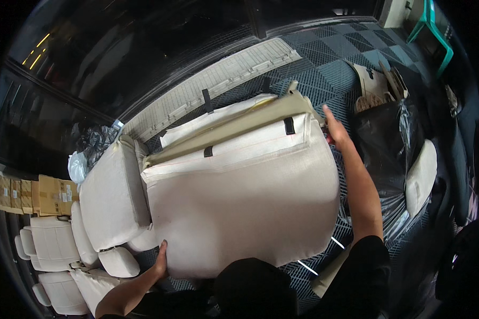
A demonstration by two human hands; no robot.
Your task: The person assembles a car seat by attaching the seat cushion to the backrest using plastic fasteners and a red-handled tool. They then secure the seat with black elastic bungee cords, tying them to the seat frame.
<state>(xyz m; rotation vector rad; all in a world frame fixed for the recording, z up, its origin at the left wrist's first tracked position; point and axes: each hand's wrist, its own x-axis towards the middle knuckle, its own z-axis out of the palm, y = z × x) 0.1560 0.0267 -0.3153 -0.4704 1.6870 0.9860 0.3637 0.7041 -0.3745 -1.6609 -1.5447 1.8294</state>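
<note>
A large beige car seat section [239, 207] lies in front of me, wide and padded. Along its far edge runs a white fabric flap [250, 141] with two black hook-and-loop tabs. Beyond the flap, an olive-tan strip of material [223, 130] stretches along the seat. My left hand [160, 260] grips the seat's near left edge, its thumb up and the other fingers mostly hidden. At the far right corner is my right hand [336, 127], closed, against the seat's side. A bit of red shows under its fingers; what it belongs to is unclear.
More beige seat parts [109, 202] and headrests [120, 261] stand at left, near cardboard boxes [56, 194]. A black plastic bag [380, 143] and a beige pad [421, 178] lie at right. A light slatted panel [213, 85] lies behind; a green chair [426, 26] is far right.
</note>
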